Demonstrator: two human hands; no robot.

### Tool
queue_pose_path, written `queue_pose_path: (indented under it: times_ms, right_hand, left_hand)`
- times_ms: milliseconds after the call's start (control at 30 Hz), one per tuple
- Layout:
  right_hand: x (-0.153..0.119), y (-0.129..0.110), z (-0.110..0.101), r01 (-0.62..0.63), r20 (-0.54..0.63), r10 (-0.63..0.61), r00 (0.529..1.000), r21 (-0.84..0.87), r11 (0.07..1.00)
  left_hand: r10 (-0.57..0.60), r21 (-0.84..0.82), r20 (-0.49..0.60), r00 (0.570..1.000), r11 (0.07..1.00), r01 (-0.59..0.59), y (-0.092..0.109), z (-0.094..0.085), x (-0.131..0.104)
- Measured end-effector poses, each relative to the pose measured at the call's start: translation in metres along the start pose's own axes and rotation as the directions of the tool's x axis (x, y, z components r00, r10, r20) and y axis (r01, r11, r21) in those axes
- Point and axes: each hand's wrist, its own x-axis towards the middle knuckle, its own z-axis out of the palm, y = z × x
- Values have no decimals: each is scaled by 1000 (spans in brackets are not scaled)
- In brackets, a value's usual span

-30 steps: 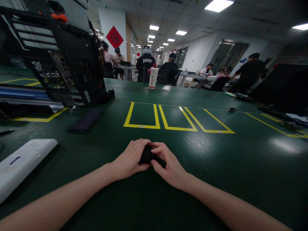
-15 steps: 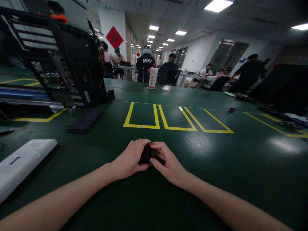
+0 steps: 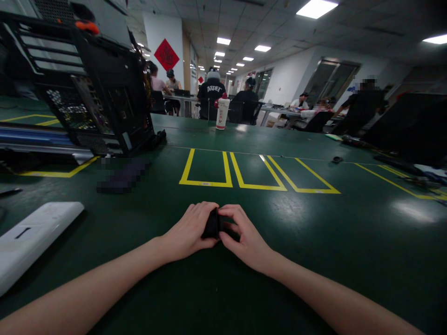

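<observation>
A small black box-like object point(image 3: 211, 226) sits between my hands at the middle of the green table point(image 3: 216, 288). My left hand point(image 3: 190, 231) wraps round its left side, fingers over the top and thumb low at the front. From the right, my right hand point(image 3: 244, 238) pinches the near right edge with fingertips above and thumb below. The fingers hide much of the object, so its exact kind cannot be made out.
Yellow tape outlines point(image 3: 206, 184) mark the table beyond my hands. A white device point(image 3: 38, 237) lies at left, below an open black computer case point(image 3: 101, 93). A white bottle point(image 3: 222, 111) stands at the far edge. Several people sit or stand behind.
My right thumb and fingertips have shifted very slightly on the black object's edge. Otherwise the hands and table stay as they were.
</observation>
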Motion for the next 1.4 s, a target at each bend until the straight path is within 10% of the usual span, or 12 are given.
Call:
queue_pose_path:
  times_ms: [267,1400]
  right_hand:
    - [3,2,0,-101,29,97,995,267,958]
    - [2,3,0,-102,54,89,995,369,924]
  left_hand:
    - [14,-5,-13,1000,1000,-14,0,1,1]
    - [12,8,-10,1000,1000,-12,1,1,2]
